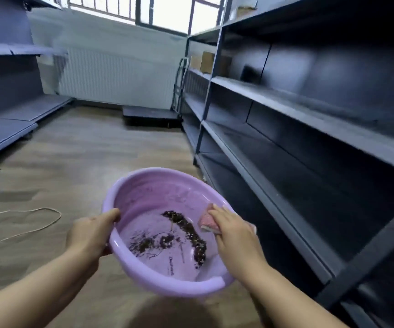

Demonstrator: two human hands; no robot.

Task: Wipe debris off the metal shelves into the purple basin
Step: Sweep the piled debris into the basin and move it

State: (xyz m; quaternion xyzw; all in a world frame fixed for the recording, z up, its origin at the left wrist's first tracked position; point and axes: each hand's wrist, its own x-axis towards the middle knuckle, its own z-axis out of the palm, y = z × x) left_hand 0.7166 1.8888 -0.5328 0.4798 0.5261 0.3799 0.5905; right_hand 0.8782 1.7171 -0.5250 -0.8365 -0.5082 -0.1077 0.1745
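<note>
The purple basin (144, 197) is held up in front of me, tilted, with dark debris (186, 230) strewn across its bottom. My left hand (91, 235) grips the basin's left rim, thumb on top. My right hand (234, 237) is at the right rim and holds a pink cloth (206, 221) against the rim. The dark grey metal shelves (298, 107) run along the right side, several tiers deep. The one nearest the basin looks bare.
More shelving (6, 131) stands on the left. A flat trolley (153, 114) sits at the far end below a radiator and window. A thin cord (25, 223) lies looped on the wooden floor at left. Cardboard boxes (209, 61) rest on the far right shelves.
</note>
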